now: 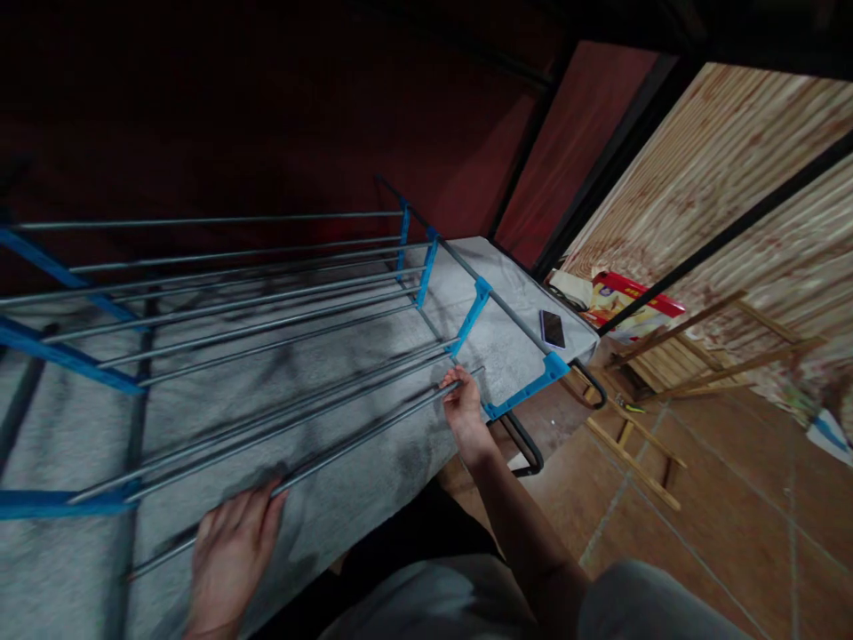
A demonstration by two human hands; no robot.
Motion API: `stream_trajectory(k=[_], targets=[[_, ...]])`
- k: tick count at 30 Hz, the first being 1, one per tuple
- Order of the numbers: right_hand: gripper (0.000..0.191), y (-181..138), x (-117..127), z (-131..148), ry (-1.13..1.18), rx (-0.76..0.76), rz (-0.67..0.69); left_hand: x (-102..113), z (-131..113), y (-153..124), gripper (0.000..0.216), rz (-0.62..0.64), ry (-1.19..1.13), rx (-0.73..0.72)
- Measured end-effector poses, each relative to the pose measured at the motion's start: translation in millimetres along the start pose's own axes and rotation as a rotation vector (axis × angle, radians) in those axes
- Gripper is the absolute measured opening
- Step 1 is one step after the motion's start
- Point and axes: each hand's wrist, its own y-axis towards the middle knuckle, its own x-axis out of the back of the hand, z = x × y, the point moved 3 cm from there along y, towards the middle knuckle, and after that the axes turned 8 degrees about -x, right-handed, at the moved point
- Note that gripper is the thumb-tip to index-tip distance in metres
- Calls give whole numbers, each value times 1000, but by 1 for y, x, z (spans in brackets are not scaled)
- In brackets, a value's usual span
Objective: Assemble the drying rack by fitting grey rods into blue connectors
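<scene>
A loose grey metal tube (363, 434) lies slantwise across the near side of the rack. My left hand (235, 553) is wrapped over it toward its left end. Near its right end, my right hand (465, 411) grips the same tube between thumb and fingers. The shoe-rack-like frame has several grey rods (286, 345) running between blue plastic brackets. One blue bracket (530, 387) stands just right of my right hand, and another blue bracket (73, 503) is at the lower left. Black bent tube ends (523, 444) stick out past the frame's near right side.
Under the rack is a grey cloth-covered surface (510, 276) with a phone (553, 329) near its right edge. Wooden frames (636, 453) lie on the tiled floor. A red and yellow box (630, 302) sits by the patterned curtain. Black posts rise at the right.
</scene>
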Motion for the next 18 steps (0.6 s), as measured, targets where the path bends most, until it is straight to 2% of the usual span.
stream_trajectory(k=[3, 6, 9, 12, 18], targets=[[9, 3, 9, 4, 6, 3, -75, 6, -13, -1, 43, 1, -12, 22], [9, 5, 24, 6, -26, -18, -146, 13, -23, -1, 43, 11, 53, 114], [2, 6, 33, 2, -117, -75, -92, 17, -30, 1, 44, 49, 84, 170], [5, 3, 35, -4, -151, -78, -58, 14, -35, 4, 45, 97, 56, 146], [12, -6, 32, -14, -211, -75, -20, 7, -39, 9, 43, 97, 71, 122]])
